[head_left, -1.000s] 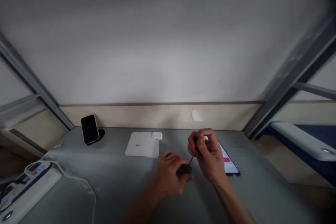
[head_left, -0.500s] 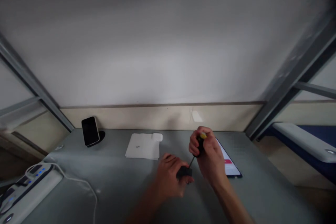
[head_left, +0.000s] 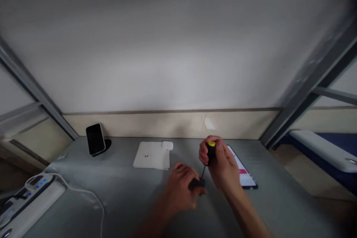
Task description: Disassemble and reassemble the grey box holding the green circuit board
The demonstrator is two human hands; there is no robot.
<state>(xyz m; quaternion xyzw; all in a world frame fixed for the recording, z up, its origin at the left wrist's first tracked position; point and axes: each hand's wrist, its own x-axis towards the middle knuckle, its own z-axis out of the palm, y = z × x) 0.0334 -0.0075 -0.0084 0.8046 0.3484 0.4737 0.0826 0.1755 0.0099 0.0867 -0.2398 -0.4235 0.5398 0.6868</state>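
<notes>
Over the grey desk [head_left: 119,197], the left hand [head_left: 180,187] grips a black block [head_left: 198,183], the right hand [head_left: 223,165] a screwdriver [head_left: 211,151], seemingly for turning, needing steadiness.

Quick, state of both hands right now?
Left hand: closed, holding a small black object.
Right hand: closed around a screwdriver.

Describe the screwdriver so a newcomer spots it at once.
On the grey table, find the right hand, beside the phone with the lit screen. The screwdriver is gripped there, its thin shaft slanting down toward the black object in the left hand. Unlike that object, its dark handle shows a yellow end.
</notes>
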